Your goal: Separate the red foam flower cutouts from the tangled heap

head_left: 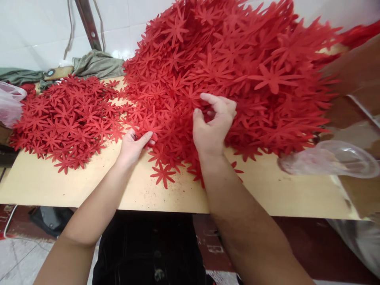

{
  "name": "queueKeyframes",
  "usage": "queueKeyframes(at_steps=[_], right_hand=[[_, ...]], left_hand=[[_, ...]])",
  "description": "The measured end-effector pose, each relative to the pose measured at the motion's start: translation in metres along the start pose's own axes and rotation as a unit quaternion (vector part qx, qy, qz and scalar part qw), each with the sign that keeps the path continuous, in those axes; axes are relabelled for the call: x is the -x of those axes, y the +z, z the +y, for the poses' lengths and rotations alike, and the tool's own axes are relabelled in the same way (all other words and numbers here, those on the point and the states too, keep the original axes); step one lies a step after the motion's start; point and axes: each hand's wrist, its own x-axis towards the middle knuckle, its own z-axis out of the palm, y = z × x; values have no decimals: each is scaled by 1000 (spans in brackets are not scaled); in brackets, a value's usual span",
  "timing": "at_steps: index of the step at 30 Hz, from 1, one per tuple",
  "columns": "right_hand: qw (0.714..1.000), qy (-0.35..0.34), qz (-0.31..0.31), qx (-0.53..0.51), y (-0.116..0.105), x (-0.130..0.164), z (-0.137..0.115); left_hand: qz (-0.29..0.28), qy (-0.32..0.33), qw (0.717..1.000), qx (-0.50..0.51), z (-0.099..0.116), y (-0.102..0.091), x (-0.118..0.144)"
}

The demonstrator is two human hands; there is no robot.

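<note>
The left hand (pixel 131 145) is clamped on red petals (pixel 144 130) at the near left of the heap (pixel 213 51), while the right hand (pixel 215 128) — thumb and forefinger apart — is nearer the bulk, which rises far and right.

Over the link I make out a metal post (pixel 88 24) against the white tiled wall (pixel 32 23) — a grey-green cloth (pixel 97 64) lies bunched by its foot. Far left I see a translucent plastic bag (pixel 10 103); at right, a clear plastic tub (pixel 360 175) near a brown box (pixel 356 79).
</note>
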Motion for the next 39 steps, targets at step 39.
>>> queueKeyframes(at_steps=[39], right_hand=[[876,185,-330,-298,19,32,-37]], left_hand=[[27,44,999,-2,-4,-1,-4]])
